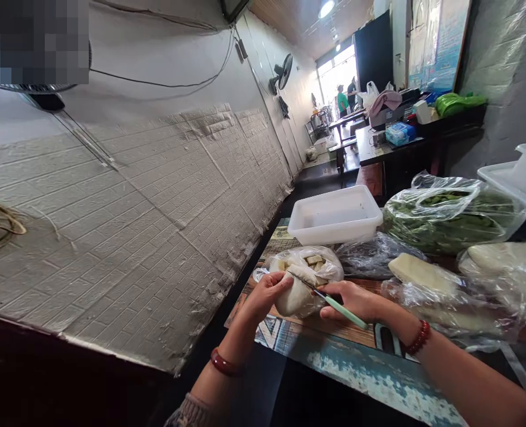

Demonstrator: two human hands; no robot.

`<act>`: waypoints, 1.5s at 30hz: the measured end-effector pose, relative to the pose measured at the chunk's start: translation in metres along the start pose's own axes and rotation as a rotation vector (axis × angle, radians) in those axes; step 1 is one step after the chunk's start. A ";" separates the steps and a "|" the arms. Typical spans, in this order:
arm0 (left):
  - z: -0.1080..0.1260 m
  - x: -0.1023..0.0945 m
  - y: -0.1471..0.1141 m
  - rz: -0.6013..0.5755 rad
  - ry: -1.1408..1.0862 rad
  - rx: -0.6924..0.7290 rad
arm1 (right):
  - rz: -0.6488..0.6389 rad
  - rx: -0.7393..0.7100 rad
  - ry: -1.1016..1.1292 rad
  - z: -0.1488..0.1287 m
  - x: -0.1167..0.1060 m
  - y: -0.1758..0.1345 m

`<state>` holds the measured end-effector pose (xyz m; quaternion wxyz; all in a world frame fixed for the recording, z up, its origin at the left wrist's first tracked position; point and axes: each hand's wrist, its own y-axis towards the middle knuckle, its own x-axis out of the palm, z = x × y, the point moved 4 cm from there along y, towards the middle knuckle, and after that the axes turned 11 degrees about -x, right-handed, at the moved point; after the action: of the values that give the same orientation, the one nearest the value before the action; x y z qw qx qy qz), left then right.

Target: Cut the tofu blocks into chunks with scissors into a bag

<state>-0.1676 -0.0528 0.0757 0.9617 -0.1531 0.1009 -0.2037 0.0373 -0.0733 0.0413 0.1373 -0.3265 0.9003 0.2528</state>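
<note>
My left hand (271, 290) grips a whitish, rounded piece of food (293, 298) by its upper left side; its exact kind I cannot make out. In my right hand (347, 298) is a knife with a mint-green handle (345, 311). The knife's thin dark blade (308, 283) lies against the top of the whitish piece. Right behind both hands sits an open clear plastic bag (332, 264) with pale cut chunks (315, 261) in it. The hands are over a table with a patterned wood-look top (356, 362).
Behind the bag stands a white plastic tub (334, 231). To the right are a bag of green leaves (449, 216), a pale yellowish block (423, 274) on plastic and another bagged pale item (507, 273). A brick-pattern wall (156, 237) borders the left. Far off stands a person in green (341, 101).
</note>
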 end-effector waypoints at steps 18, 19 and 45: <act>-0.005 -0.006 0.009 0.007 0.035 -0.070 | 0.011 0.118 0.324 0.021 0.012 0.005; -0.005 -0.005 0.009 0.001 0.035 -0.074 | 0.015 0.151 0.345 0.022 0.013 0.004; -0.005 -0.014 -0.016 0.171 -0.542 0.118 | 0.429 0.086 -0.047 0.011 -0.030 -0.004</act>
<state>-0.1874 -0.0620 0.0787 0.9745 -0.1368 -0.1593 -0.0788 0.0634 -0.0545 0.0428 0.1151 -0.1153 0.9556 0.2453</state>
